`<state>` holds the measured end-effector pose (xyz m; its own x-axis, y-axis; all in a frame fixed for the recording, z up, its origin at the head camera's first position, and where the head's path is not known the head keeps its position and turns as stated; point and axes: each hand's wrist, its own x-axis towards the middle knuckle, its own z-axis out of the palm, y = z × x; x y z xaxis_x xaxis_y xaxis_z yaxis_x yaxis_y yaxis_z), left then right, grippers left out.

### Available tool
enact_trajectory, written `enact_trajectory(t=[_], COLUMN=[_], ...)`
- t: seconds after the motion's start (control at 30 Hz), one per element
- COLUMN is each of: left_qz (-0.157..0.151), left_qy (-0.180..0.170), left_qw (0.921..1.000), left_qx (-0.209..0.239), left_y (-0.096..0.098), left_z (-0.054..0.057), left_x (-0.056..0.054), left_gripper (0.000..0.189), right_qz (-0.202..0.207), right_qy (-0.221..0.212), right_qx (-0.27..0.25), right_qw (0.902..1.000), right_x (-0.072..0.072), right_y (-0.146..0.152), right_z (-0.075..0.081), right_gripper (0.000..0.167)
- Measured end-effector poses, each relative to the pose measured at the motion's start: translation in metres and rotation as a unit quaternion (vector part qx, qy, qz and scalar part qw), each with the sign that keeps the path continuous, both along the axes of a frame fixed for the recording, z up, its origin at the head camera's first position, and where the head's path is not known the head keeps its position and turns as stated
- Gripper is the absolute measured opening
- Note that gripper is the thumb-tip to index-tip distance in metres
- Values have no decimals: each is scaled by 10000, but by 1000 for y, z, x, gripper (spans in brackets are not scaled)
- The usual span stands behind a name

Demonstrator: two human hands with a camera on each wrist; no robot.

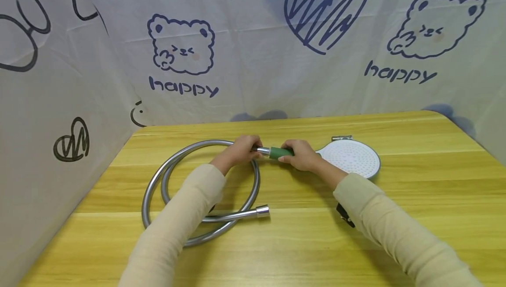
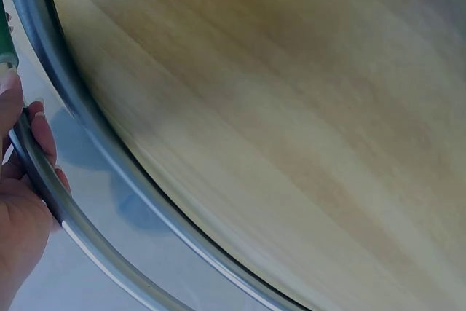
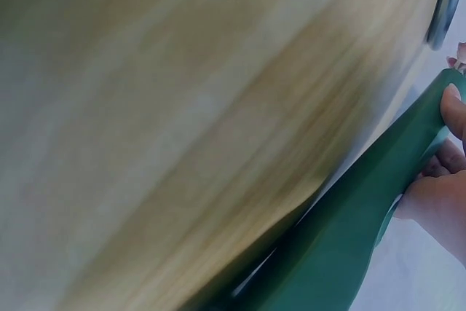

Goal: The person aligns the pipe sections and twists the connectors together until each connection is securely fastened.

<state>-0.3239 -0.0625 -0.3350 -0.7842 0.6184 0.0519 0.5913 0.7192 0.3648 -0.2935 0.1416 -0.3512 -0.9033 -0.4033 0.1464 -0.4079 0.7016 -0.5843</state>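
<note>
One shower head: it sits right of centre in the head view, round white face turned up, its green handle running left toward the middle of the frame.
Right hand: you have your fingers and thumb wrapped round the green handle; the right wrist view catches this grip at its right edge, the handle slanting from bottom centre to upper right.
Left hand: you grip the grey hose close to one end, just left of the handle; in the left wrist view your hand is at the left edge, fingers round the hose.
Silver section: between your two hands, in line with the handle and against its tip; you cannot tell whether hose and handle are joined.
Hose loops: left of centre, passing beneath your left sleeve.
Chrome fitting: at the hose's other end, below the centre of the frame, facing right.
Small metal piece: at the upper rim of the white face.
Wooden table: yellow, grained, across the lower frame.
Cloth backdrop: across the top, with dark blue drawings of bears and hearts.
</note>
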Motion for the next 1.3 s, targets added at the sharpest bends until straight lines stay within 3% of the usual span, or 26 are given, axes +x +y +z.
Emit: enact_trajectory(t=[0.27,0.47,0.67,1.0,1.3], left_qz=[146,-50,-308,-6,-7], left_qy=[-81,-91,-34,-159,210], left_qw=[9998,9999,9995,9998,9998], left_qx=[48,36,-101,-122,72], left_y=[0,-3,-3,2,1], left_z=[-1,2,5,5,2], left_x=[1,0,-1,1,3], left_gripper=[20,30,23,22,20], right_qz=[-9,38,51,33,-70], right_qy=[-25,-32,-5,10,-49], right_qx=[0,15,13,-8,9], right_qw=[10000,10000,10000,10000,10000], right_x=[0,-1,-1,-1,0], right_y=[-1,-1,-1,-1,-2], right_z=[1,-1,-1,-1,0], right_gripper=[27,27,26,27,30])
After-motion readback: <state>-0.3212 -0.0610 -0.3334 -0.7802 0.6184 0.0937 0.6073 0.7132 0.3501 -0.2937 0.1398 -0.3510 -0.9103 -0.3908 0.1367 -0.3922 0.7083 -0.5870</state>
